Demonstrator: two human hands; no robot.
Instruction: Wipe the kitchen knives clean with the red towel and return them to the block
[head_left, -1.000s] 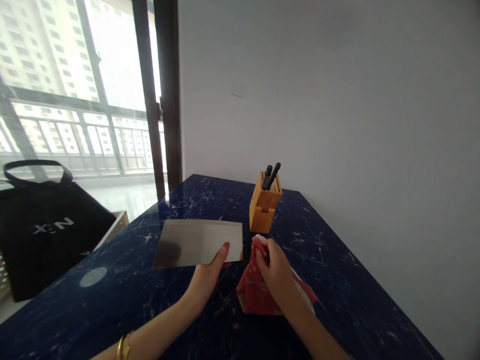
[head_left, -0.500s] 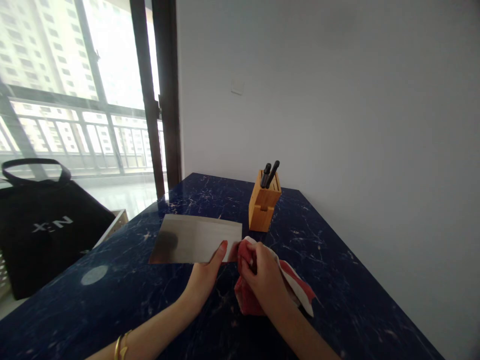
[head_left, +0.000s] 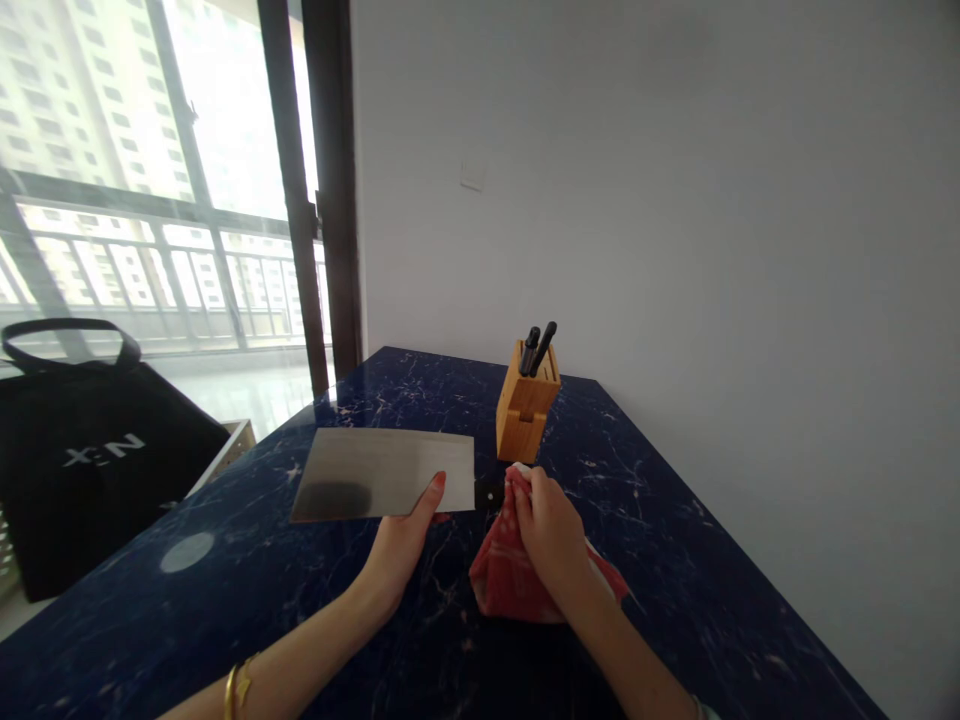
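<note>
Head cam: a cleaver [head_left: 382, 475] is held over the blue marble tabletop [head_left: 225, 620], its blade gripped from the near edge by the left hand [head_left: 401, 540]. The right hand [head_left: 551, 535] has a clenched grip on a red cloth [head_left: 510, 575] at the handle end. Cloth work seems centred there, with the broad blade uncovered. A bamboo knife block [head_left: 521, 405] stands just behind.

A dark blue marble table [head_left: 660, 560] carries a bamboo knife block [head_left: 521, 415], a cleaver [head_left: 382, 475] and a red cloth [head_left: 510, 580].
</note>
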